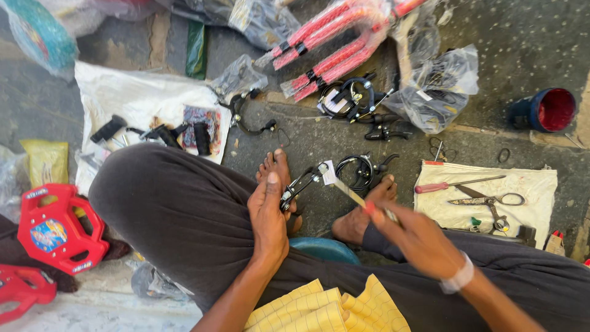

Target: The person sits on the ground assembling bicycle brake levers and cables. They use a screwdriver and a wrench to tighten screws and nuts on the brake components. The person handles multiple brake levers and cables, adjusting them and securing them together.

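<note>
Yellow cloth lies nearest, across the lap. Left hand closed around black brake caliper, held over the bare feet above the stone floor. Right hand grips a slim screwdriver, tip set at the caliper's upper end. Risk, as judged: tip slips off the fastener and jabs left fingers or toes just below; caliper, held at one end only, may twist. Any small part that drops could vanish among plastic bags and coiled cables
</note>
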